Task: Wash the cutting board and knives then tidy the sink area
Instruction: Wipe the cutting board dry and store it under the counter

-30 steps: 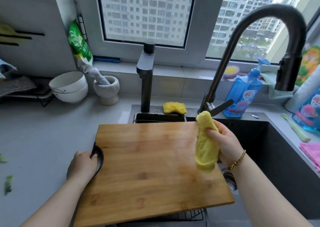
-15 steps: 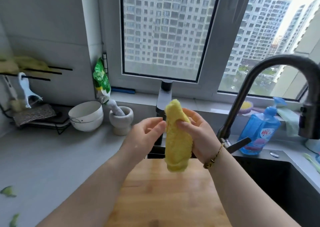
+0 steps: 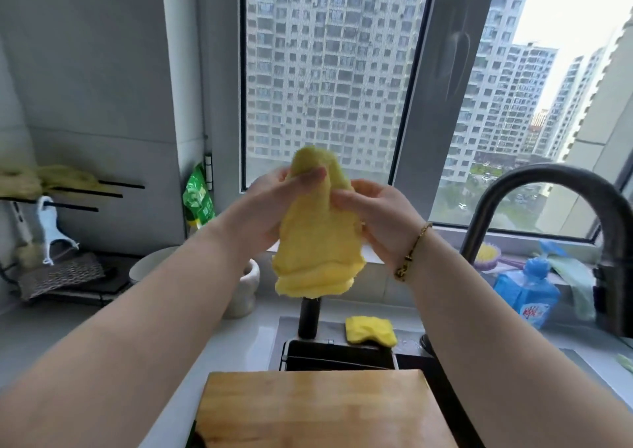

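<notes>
A yellow cloth (image 3: 318, 242) hangs folded in front of the window, raised above the sink. My left hand (image 3: 274, 208) holds its left side, thumb across the front near the top. My right hand (image 3: 380, 218) grips its right side, fingers curled into the fabric. The wooden cutting board (image 3: 322, 410) lies flat below, across the left part of the dark sink (image 3: 442, 379), with neither hand on it. No knife is in view.
A second yellow cloth (image 3: 370, 331) lies on the sink's back ledge by a short black tap (image 3: 308, 317). The tall curved faucet (image 3: 548, 187) arches at right, beside a blue soap bottle (image 3: 527, 293). A white mortar (image 3: 245, 290), bowl (image 3: 150, 266) and rack (image 3: 61, 276) stand on the left counter.
My left hand left the cutting board and joined my right hand on the yellow cloth. Both hands rose with the cloth to window height, and the view tilted upward.
</notes>
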Demonstrator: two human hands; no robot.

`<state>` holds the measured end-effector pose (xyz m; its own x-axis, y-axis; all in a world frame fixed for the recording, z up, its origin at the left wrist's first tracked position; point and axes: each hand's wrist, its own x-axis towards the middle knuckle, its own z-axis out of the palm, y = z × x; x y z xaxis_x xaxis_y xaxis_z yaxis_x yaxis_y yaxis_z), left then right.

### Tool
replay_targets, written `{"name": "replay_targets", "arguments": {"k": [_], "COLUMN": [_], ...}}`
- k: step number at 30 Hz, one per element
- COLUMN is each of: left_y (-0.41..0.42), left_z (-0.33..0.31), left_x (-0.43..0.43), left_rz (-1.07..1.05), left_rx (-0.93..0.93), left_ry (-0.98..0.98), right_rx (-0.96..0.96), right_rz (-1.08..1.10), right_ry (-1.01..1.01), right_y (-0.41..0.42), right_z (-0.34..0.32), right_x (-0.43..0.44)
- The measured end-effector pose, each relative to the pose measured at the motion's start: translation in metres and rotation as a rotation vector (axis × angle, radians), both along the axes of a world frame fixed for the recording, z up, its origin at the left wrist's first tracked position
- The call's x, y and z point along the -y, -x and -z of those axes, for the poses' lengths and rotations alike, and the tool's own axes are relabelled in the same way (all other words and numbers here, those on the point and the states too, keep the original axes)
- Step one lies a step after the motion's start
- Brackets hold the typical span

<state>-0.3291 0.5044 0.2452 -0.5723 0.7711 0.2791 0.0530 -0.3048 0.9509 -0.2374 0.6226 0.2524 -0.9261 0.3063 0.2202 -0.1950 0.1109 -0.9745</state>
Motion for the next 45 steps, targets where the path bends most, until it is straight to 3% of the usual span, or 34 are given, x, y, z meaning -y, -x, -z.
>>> {"name": "replay_targets", "arguments": {"k": [2, 6, 10, 12, 20, 28, 33, 37, 45], "left_y": [0.007, 0.022, 0.038, 0.050, 0.064, 0.063, 0.061, 0.050, -0.012], "left_z": [-0.002, -0.003, -0.005, 0.001, 0.051, 0.073, 0.080, 0.086, 0.111], "left_x": [0.005, 0.013, -0.001, -0.013, -0.042, -0.043, -0.033, 0.003, 0.108], "left_rz": [0.115, 0.119, -0.302, -0.395, -0.407, -0.385, -0.482, -0.616, -0.585], "left_rx": [0.090, 0.160, 0.207, 0.199, 0.176, 0.280, 0.197, 0.095, 0.035], "left_ry": [-0.028, -0.025, 0.076, 0.134, 0.363, 0.318, 0.369, 0.347, 0.360], "right_rx": [-0.075, -0.075, 0.088, 0.127, 0.250, 0.290, 0.283, 0.169, 0.132], "right_rz": [0.092, 0.209, 0.249, 0.254, 0.361, 0.350, 0.416, 0.644, 0.409], "right_ry": [-0.012, 0.051, 0.282, 0.377, 0.399, 0.420, 0.358, 0.048, 0.032], "right_y": [0.006, 0.021, 0.035, 0.040, 0.046, 0.054, 0.041, 0.013, -0.051], "right_z": [-0.012, -0.017, 0.006, 0.021, 0.074, 0.100, 0.097, 0.098, 0.117], "right_x": [-0.001, -0.013, -0.024, -0.028, -0.049, -0.042, -0.038, -0.025, 0.052]}}
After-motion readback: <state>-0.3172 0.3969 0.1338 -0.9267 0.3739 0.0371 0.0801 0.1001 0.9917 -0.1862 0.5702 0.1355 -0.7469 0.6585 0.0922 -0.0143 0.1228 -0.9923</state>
